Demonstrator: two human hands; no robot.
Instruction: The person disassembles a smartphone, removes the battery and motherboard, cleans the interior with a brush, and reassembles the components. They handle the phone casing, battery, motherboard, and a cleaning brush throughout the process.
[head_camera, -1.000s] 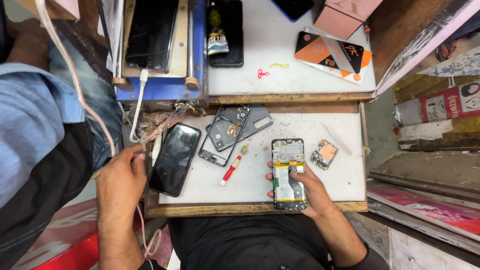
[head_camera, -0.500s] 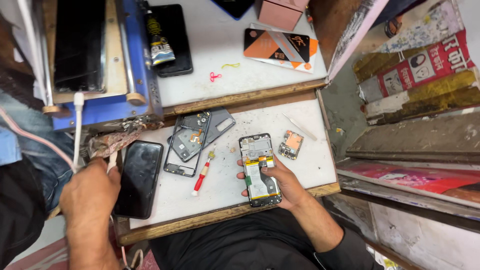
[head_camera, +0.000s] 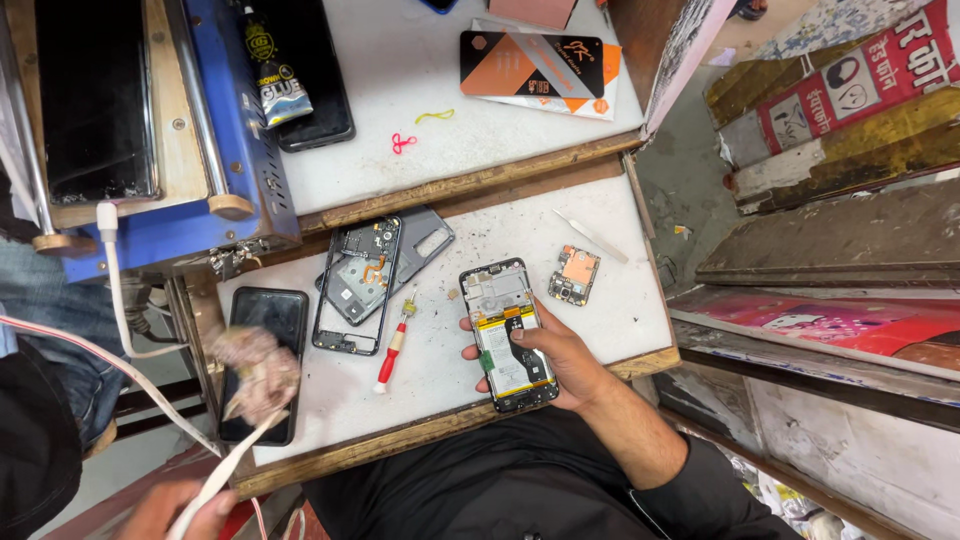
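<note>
A: Our right hand (head_camera: 560, 362) comes up from the lower right, forearm slanting across our dark shirt, palm cupped under an opened phone (head_camera: 508, 335). Fingers wrap its right edge and the thumb lies across its lower middle, so the grip pinches the phone.

B: Which way does it point?

A: Its long axis runs from near us up and slightly left, the camera end away from us. It sits just above the front edge of the white desk (head_camera: 620, 300). The back is off: we see a pale battery, a yellow strip, a black ribbon and a grey metal frame.

B: And our left hand (head_camera: 255, 365)?

A: It is blurred, over a black phone (head_camera: 262, 360) lying at the desk's left. We cannot tell its grip. A red screwdriver (head_camera: 392, 348) lies between the two phones.
</note>
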